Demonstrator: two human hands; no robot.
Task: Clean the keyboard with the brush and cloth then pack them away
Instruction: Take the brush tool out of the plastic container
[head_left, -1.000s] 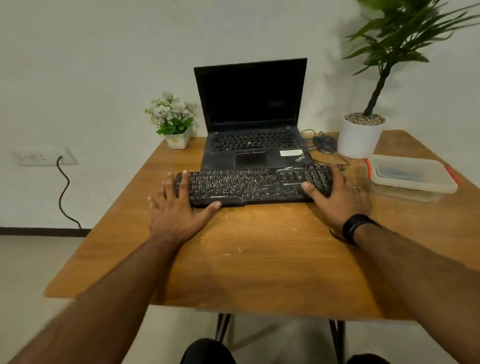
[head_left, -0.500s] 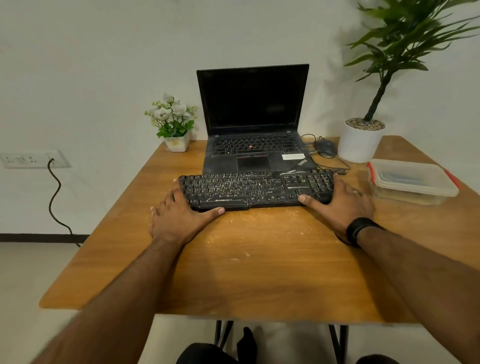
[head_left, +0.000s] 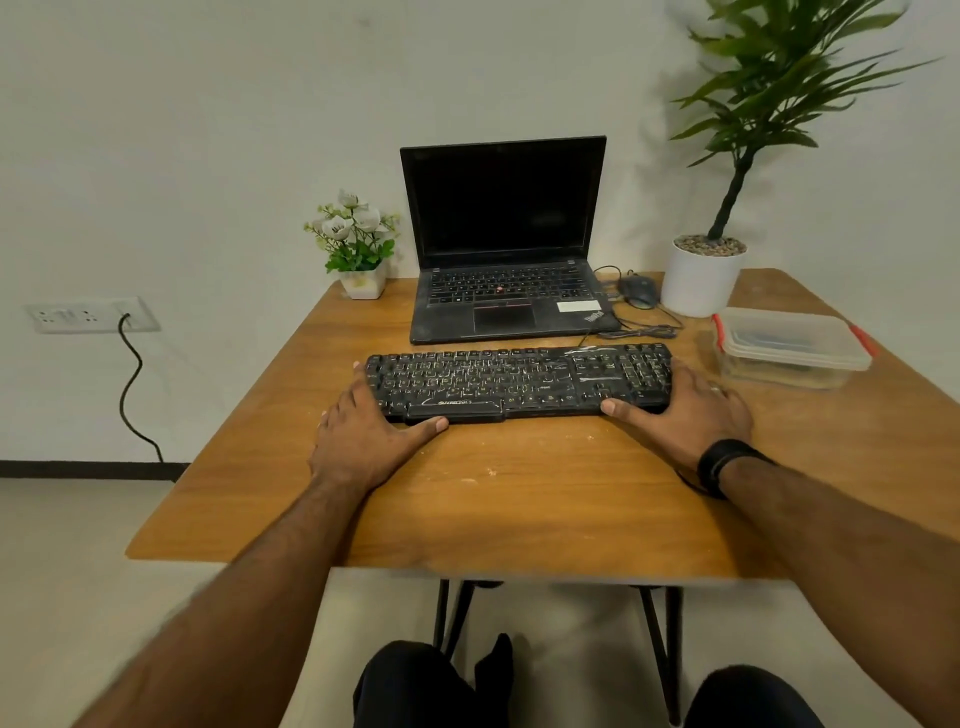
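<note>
Both hands grasp the keyboard (head_left: 519, 382) by its ends.
Left hand (head_left: 363, 436) wraps the left end, right hand (head_left: 685, 410) the right, thumbs along its near edge. Keyboard lies mid-desk (head_left: 519, 509), just in front of the laptop (head_left: 506, 260); lidded container (head_left: 792, 345) near the right edge. Bare wood runs to the near edge.

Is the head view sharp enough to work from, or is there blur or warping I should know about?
Head view: keyboard, left hand and right hand are sharp; forearms blur near the bottom edge; wide-angle bends the table edges; soft even light, no glare.
</note>
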